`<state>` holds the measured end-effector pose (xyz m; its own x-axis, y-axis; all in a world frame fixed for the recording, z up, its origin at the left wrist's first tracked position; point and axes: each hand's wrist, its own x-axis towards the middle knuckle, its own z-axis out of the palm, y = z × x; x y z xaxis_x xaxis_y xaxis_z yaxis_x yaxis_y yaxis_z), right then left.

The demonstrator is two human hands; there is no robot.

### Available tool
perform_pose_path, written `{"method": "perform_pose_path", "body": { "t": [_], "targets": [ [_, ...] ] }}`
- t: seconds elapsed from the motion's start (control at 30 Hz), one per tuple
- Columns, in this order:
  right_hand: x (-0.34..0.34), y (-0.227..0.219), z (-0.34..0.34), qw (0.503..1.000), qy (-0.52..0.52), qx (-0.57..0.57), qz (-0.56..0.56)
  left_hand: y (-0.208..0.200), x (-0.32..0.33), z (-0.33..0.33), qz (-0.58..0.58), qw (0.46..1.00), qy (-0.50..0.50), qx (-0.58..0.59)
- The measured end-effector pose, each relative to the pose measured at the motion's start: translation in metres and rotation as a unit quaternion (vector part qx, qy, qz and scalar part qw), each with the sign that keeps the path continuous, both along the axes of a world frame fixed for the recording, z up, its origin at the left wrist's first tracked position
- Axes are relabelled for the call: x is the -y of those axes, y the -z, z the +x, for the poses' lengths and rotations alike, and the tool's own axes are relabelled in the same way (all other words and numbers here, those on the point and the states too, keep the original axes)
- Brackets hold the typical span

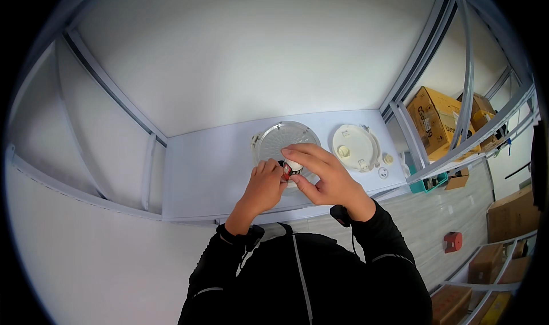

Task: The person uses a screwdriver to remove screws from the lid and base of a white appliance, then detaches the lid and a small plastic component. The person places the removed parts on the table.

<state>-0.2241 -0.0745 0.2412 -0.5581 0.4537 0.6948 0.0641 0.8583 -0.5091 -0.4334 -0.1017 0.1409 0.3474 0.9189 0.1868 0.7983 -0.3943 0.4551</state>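
Note:
In front of me, both hands meet over a round silver dish (pixel 286 136) with a ridged inside, set on a pale table (pixel 194 170). My left hand (pixel 262 189) is closed, its fingertips pinching the lower left side of a small white, black and red cylindrical object (pixel 291 168). My right hand (pixel 326 176) curves round the same object, thumb low and fingers over its top. Its exact kind is hard to make out. To the right lies a white round cover (pixel 361 142) with small fittings on it.
Beside the cover are a small cream round part (pixel 388 159) and a white disc with holes (pixel 384 173). Grey metal frame bars (pixel 108 90) flank the table. At right stand cardboard boxes (pixel 437 119), a teal crate (pixel 426 183) and a red stool (pixel 453 242).

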Motion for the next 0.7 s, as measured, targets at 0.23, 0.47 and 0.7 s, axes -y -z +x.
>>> {"method": "perform_pose_path", "body": {
  "t": [0.23,0.47,0.7],
  "targets": [
    [0.002,0.002,0.001,1.0,-0.002,0.003,0.007,0.014,0.005,0.003,0.017,0.998,-0.018,0.059],
    [0.007,-0.007,-0.002,0.999,0.03,-0.017,0.008,0.013,0.01,0.009,0.011,0.998,-0.049,0.044],
    [0.004,0.009,-0.001,0.997,0.069,-0.022,0.001,0.013,0.009,0.013,0.01,0.998,-0.048,0.028]
  ]
}}
